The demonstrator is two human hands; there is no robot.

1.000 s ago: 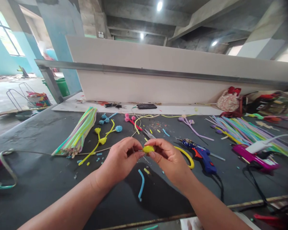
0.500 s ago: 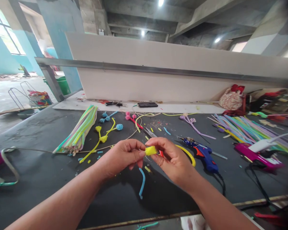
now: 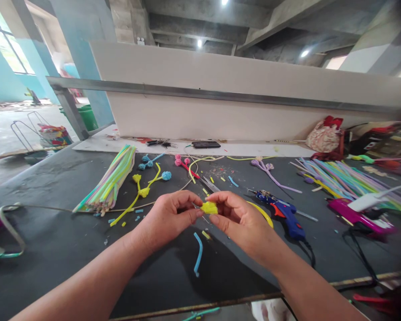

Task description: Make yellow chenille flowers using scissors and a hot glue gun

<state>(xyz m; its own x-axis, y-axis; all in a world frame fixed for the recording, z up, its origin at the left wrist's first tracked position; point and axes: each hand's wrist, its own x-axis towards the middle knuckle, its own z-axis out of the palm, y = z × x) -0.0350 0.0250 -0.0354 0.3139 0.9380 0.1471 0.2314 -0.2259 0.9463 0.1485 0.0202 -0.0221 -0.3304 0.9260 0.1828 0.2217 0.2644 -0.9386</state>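
Observation:
A small, bright yellow fuzzy piece (image 3: pixel 209 207), like a bud of bent pipe cleaner, is held above the table between my two hands. My left hand (image 3: pixel 169 218) pinches its left end between thumb and fingers. At its right end, my right hand (image 3: pixel 242 220) has thumb and fingertips closed on it. Below lies a short blue pipe cleaner piece (image 3: pixel 198 254). Metal scissor blades (image 3: pixel 210 183) show just beyond my fingers; the rest is hidden by my right hand. A yellow branch with buds (image 3: pixel 143 191) lies left of my left hand.
A blue glue gun (image 3: pixel 285 216) rests at right, near a magenta and white device (image 3: pixel 362 216) with cables. Pipe cleaner bundles lie left (image 3: pixel 108 180) and right (image 3: pixel 341 176). A phone (image 3: pixel 206 144) and a white panel (image 3: pixel 200 118) are behind. The table's front edge (image 3: pixel 187 307) is close.
The yellow piece has turned slightly between my fingers and looks more ruffled than blocky. My fingers have shifted a little around it; red seen behind my right hand is now hidden.

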